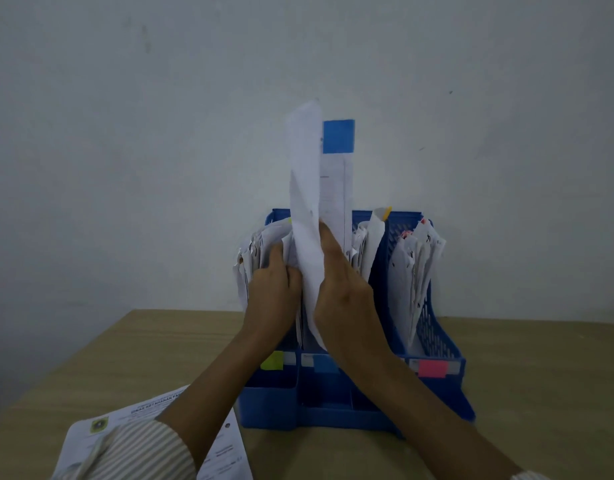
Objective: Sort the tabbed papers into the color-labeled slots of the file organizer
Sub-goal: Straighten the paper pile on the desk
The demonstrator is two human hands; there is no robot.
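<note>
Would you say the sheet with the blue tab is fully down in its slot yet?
Not yet: the white sheet with the blue tab stands upright, rising well above the blue plastic file organizer.

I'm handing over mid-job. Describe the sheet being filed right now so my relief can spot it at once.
Find the blue file organizer standing on the wooden table against the wall. Above its middle slots, the right hand holds a white sheet upright, with the left hand beside it. It rises far above the filed papers, beside a blue tab.
</note>
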